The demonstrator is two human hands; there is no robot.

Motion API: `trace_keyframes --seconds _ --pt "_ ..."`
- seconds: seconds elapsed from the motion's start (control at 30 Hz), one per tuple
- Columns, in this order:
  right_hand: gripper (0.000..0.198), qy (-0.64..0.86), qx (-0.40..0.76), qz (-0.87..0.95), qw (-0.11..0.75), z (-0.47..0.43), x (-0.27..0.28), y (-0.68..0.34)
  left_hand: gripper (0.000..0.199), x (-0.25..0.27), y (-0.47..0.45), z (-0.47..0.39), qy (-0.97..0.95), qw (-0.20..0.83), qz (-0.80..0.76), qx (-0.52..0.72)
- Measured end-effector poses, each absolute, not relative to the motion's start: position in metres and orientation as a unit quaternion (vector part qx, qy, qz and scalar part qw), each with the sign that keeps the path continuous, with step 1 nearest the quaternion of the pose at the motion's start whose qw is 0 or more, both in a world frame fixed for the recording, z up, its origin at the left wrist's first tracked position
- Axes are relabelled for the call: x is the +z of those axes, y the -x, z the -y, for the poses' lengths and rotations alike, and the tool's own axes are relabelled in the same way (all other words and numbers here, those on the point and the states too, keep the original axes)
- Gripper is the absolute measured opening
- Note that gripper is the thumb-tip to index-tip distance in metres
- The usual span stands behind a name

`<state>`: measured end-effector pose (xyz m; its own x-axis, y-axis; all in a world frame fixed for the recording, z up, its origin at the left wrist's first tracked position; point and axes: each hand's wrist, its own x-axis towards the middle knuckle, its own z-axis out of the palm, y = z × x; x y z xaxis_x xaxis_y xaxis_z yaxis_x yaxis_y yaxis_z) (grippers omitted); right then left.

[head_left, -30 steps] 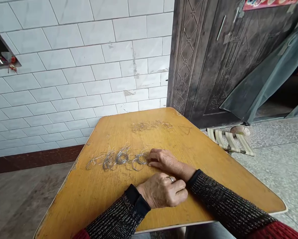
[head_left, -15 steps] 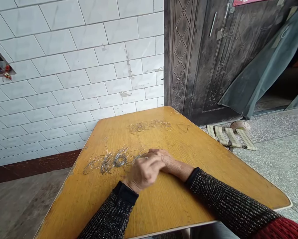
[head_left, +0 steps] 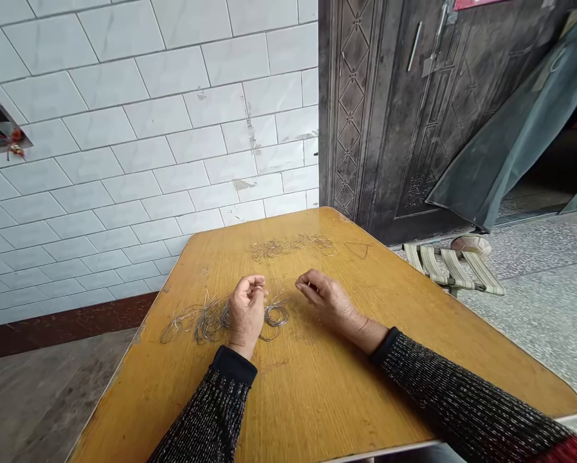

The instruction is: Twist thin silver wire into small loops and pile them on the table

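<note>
Above the silver wire coils, my left hand (head_left: 247, 308) is closed, thumb and fingertips pressed together; what they hold, if anything, is too small to make out. My right hand (head_left: 329, 299) is also closed in a pinch, a little to the right and apart from the left. A faint thin strand shows near its fingertips, but I cannot tell whether it is held. Beside my left hand lies a round wire coil (head_left: 276, 315) with loose ends. Left of that hand spreads a tangled wire bundle (head_left: 208, 318); part of the row is hidden behind the hand.
Thin brownish wire loops (head_left: 271, 249) lie in a row farther back on the wooden table (head_left: 317, 386), with a wire triangle (head_left: 358, 249) to their right. A tiled wall (head_left: 172, 116) and a dark door (head_left: 389, 116) stand behind. A strap stool (head_left: 449, 267) is at the right.
My hands were together, the left one blurred and crossing by the right. Now they are apart, the left farther left and raised, uncovering the round wire coil.
</note>
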<state>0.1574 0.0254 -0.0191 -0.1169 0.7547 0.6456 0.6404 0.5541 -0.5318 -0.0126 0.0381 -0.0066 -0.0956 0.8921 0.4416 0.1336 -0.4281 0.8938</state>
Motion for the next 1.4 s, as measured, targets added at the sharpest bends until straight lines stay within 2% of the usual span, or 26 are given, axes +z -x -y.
trace_keyframes --seconds 0.1,0.17,0.27,0.33,0.4,0.53,0.67,0.9,1.0,1.07,1.2,1.4 --pt "0.016 0.484 0.054 0.701 0.520 -0.023 -0.013 -0.164 0.010 -0.005 0.005 -0.030 -0.592 0.380 -0.418 0.574" --pt "0.017 0.466 0.012 0.716 0.519 -0.018 -0.009 -0.166 0.015 -0.003 -0.001 -0.025 -0.577 0.448 -0.409 0.546" --pt "0.018 0.426 -0.079 0.784 0.444 -0.011 -0.007 -0.168 0.030 -0.001 -0.005 -0.019 -0.541 0.530 -0.395 0.521" --pt "0.021 0.397 -0.122 0.828 0.377 -0.008 -0.007 -0.168 0.031 0.000 -0.005 -0.018 -0.524 0.556 -0.384 0.518" --pt "0.023 0.370 -0.132 0.853 0.344 -0.006 -0.007 -0.166 0.028 0.000 -0.004 -0.019 -0.508 0.570 -0.376 0.524" --pt "0.020 0.387 -0.046 0.819 0.420 -0.008 -0.006 -0.163 0.023 0.001 -0.002 -0.021 -0.495 0.569 -0.377 0.537" --pt "0.018 0.446 0.048 0.744 0.495 -0.011 -0.003 -0.163 0.022 0.001 -0.003 -0.019 -0.547 0.523 -0.401 0.516" --pt "0.021 0.411 0.045 0.788 0.456 -0.013 -0.008 -0.162 0.016 -0.007 -0.008 -0.017 -0.656 0.473 -0.397 0.435" --pt "0.020 0.422 0.072 0.764 0.482 -0.013 -0.008 -0.162 0.018 -0.008 -0.009 -0.018 -0.630 0.489 -0.413 0.440" --pt "0.020 0.446 0.131 0.718 0.518 -0.013 -0.006 -0.161 0.019 -0.006 -0.008 -0.019 -0.590 0.509 -0.414 0.471" --pt "0.024 0.446 0.340 0.607 0.563 -0.012 0.000 -0.158 0.025 -0.002 -0.007 -0.019 -0.529 0.544 -0.396 0.517" --pt "0.029 0.378 0.505 0.575 0.521 -0.011 0.004 -0.159 0.027 -0.001 -0.006 -0.018 -0.523 0.531 -0.403 0.532"
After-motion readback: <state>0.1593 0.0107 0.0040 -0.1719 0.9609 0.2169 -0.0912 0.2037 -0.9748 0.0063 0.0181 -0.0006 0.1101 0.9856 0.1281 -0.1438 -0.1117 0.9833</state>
